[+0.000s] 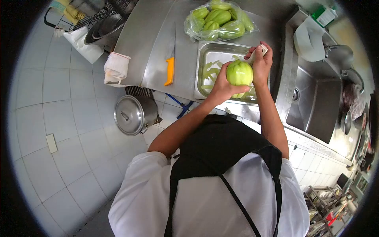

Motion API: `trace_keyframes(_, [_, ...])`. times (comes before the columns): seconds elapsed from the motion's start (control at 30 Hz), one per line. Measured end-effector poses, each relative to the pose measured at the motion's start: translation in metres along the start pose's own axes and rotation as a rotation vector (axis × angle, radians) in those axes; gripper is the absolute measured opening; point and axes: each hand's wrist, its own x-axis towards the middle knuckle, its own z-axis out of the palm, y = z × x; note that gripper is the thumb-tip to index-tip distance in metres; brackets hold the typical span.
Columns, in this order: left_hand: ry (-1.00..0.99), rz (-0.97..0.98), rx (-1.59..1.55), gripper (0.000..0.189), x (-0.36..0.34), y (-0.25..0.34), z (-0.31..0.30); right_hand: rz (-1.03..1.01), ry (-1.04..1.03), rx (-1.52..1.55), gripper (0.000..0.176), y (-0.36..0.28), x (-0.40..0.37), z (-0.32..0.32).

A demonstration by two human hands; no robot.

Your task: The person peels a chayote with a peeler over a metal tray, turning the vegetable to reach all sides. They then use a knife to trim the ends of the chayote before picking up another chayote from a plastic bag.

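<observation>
A pale green chayote [239, 72] sits in my left hand [222, 87], its fingers and thumb wrapped round the fruit. My right hand [261, 65] grips a peeler with a white handle [263, 49], close against the chayote's upper right side. Both hands are over a shallow steel tray [200, 53]. Strips of green peel [212, 71] lie in the tray, and part of another pale green piece shows below my left hand. Behind the tray, a clear plastic bag holds several whole chayotes [218, 17].
Left of the tray, a knife with a yellow handle [169, 71] lies on the steel counter. A folded white cloth [117, 68] hangs over the counter's corner. To the right is a steel sink [312, 98] with a faucet. A lidded pot [129, 114] stands low on the left.
</observation>
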Motion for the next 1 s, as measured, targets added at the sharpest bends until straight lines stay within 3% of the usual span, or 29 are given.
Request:
trace_keyframes(0.07, [-0.023,-0.052,-0.183,0.088,0.002,0.002,-0.004,0.005,0.02,0.001,0.029,-0.003,-0.001,0.002])
trace_keyframes(0.27, [-0.11,-0.067,-0.092,0.089,0.007,0.022,-0.006,0.035,0.062,0.038,0.033,-0.001,-0.003,-0.003])
trace_keyframes(0.47, [-0.111,-0.156,-0.261,0.099,0.01,0.012,-0.004,0.051,0.06,0.038,0.036,0.005,-0.002,-0.005])
trace_keyframes(0.7, [0.015,0.01,0.502,0.099,0.012,-0.003,-0.018,0.02,0.215,0.047,0.036,0.004,0.014,-0.031])
trace_keyframes(0.77, [0.058,0.013,0.696,0.101,0.012,-0.014,-0.024,0.137,0.172,0.172,0.03,-0.019,0.014,-0.023])
trace_keyframes(0.87, [0.038,-0.019,0.746,0.103,0.014,-0.024,-0.024,0.289,0.073,0.221,0.026,-0.041,0.002,-0.001])
trace_keyframes(1.0, [0.008,-0.08,0.761,0.101,0.014,-0.018,-0.014,0.322,-0.015,0.218,0.025,-0.03,-0.013,0.017])
